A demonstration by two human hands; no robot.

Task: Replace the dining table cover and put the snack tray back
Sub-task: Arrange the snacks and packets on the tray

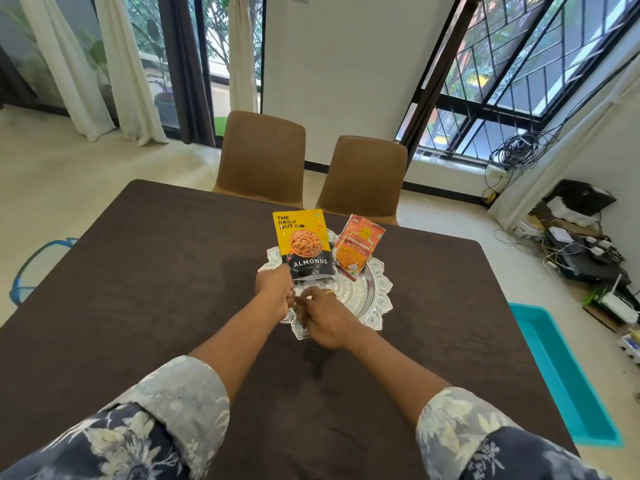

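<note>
The dark brown table cover (138,289) lies spread over the dining table, reaching all visible edges. The silver snack tray (379,294), with an ornate scalloped rim, sits on the cover right of centre, toward the far edge.

Left hand (275,289): fingers curled, pinching the lower left corner of the yellow-and-black almond pouch (304,244). The pouch stands upright over the left part of the tray, label facing the camera.

Right hand (325,318): positioned at the near rim of the tray, just beside the left hand, fingers bent. It cannot be told whether the fingers grip the rim or only rest on it.

An orange snack packet (358,249) stands tilted on the tray, just right of the almond pouch.

Two brown chairs (263,157) stand at the far side of the table. A teal tub (568,375) lies on the floor to the right; a tangle of cables and devices (581,251) occupies the far right corner.
</note>
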